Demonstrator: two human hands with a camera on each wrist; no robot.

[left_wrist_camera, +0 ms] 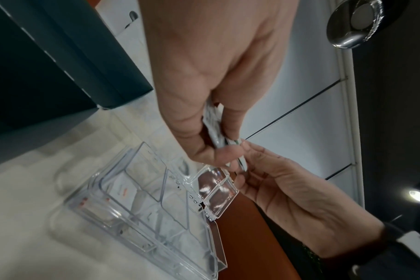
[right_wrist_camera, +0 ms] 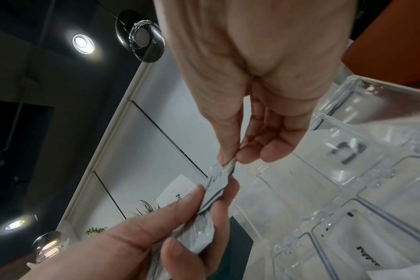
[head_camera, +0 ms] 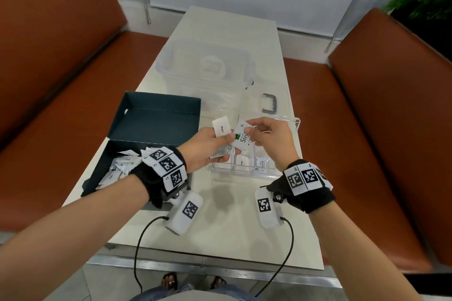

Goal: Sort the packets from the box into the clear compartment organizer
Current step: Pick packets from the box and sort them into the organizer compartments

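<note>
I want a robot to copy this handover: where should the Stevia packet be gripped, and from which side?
Pinch the Stevia packet at its free upper-right edge, coming from the right: it is thin and flat, and the left hand covers its lower-left end.

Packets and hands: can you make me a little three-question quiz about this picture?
1. True or false: the right hand pinches the Stevia packet.
2. Where do the unsorted packets lie? A) dark box B) floor C) orange bench
3. Fill in: the left hand holds a fan of ____.

Key: 1 true. 2 A. 3 packets, among them a Pepper packet, above the clear organizer.
</note>
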